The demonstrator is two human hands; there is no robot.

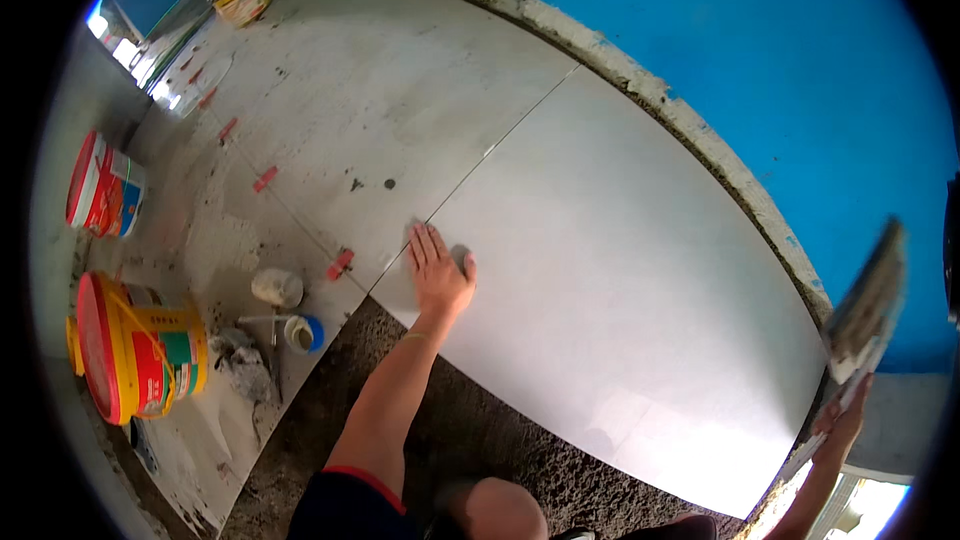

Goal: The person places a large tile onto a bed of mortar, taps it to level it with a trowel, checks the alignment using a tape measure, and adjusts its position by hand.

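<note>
My left hand [442, 280] lies flat on the tiles, fingers stretched out, by the seam at the left edge of a large pale floor tile [610, 270]. At the far right my right hand [843, 425] grips a mortar-smeared flat tool [866, 305] by its pale handle, raised beside the tile's right end. Motion blurs the tool, so its exact kind is unclear. Dark, rough mortar [490, 425] shows along the near edge of the tile, in front of my knee.
Red tile clips [340, 264] line a seam to the left. A yellow bucket [165, 350], a white-and-red bucket [110, 190], a rag [243, 365] and a small cup [300, 334] stand or lie at left. Another bucket [240, 0] is far back. A blue wall [780, 70] rises right.
</note>
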